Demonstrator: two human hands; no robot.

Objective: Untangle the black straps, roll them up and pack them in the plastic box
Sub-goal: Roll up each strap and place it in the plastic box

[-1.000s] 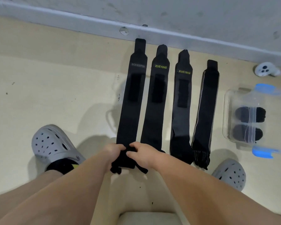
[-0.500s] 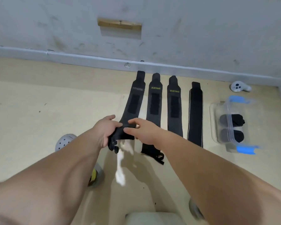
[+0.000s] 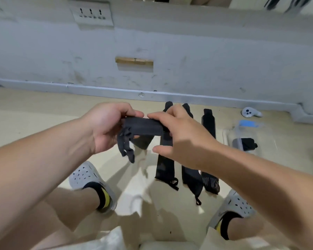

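- The black strap [image 3: 143, 127] was held up in the air above the floor [image 3: 34, 112], stretched roughly level between the two hands, in front of the person's chest line and over the gap between their feet.
- Its looped end [image 3: 126, 149] dangled down from the left side of the strap, just beside the left palm.
- The left hand [image 3: 107, 127] grasped the strap's left end, fingers curled over it and the thumb on top.
- The right hand [image 3: 179, 138] clasped the right end, its fingertips folded over the top edge, with the thumb sticking out below.
- Three more black straps lay flat side by side on the floor under the right hand, running away towards the wall edge: one plain [image 3: 165, 165], one with a loop at the near end [image 3: 190, 175], one striped [image 3: 209, 127].
- The plastic box [image 3: 226, 137] stood near the right edge of the floor, well apart from the hands, with a rolled strap [image 3: 244, 144] inside.
- A white controller [image 3: 249, 112] lay beyond the box, near the wall.
- Grey clogs [image 3: 90, 179] were on both feet.
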